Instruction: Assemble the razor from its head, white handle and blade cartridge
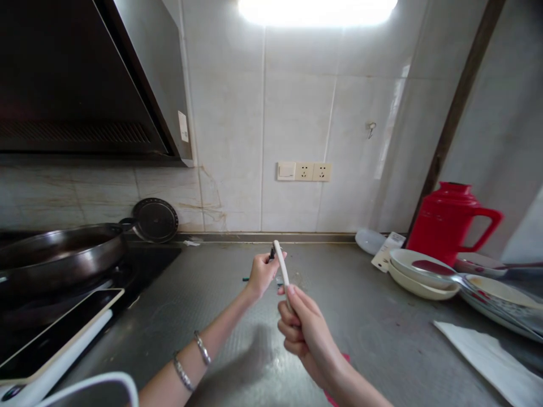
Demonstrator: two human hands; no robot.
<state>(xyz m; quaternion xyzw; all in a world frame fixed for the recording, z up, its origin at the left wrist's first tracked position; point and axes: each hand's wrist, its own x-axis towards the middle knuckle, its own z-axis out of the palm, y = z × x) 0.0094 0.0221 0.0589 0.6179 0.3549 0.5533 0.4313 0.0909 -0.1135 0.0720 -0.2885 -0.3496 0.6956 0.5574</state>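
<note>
My right hand [304,325] is closed around the lower end of a slim, slightly curved white stick [281,263], which points up and away from me. Just beyond and to the left, my left hand [262,273] pinches a small black piece [272,254] beside the stick's upper end. Whether the black piece is joined to the stick, I cannot tell. Both hands are above the grey metal countertop [212,305]. A small green bit [246,278] lies by my left hand, and part of a pink-red thing [331,398] shows under my right forearm.
On the left, a large pan [63,254] sits on the black stove under a range hood [76,85], with a phone [55,333] in front. To the right are a red thermos jug [445,220], stacked bowls [419,280], plates and white paper [492,356]. Sockets [304,171] are on the wall.
</note>
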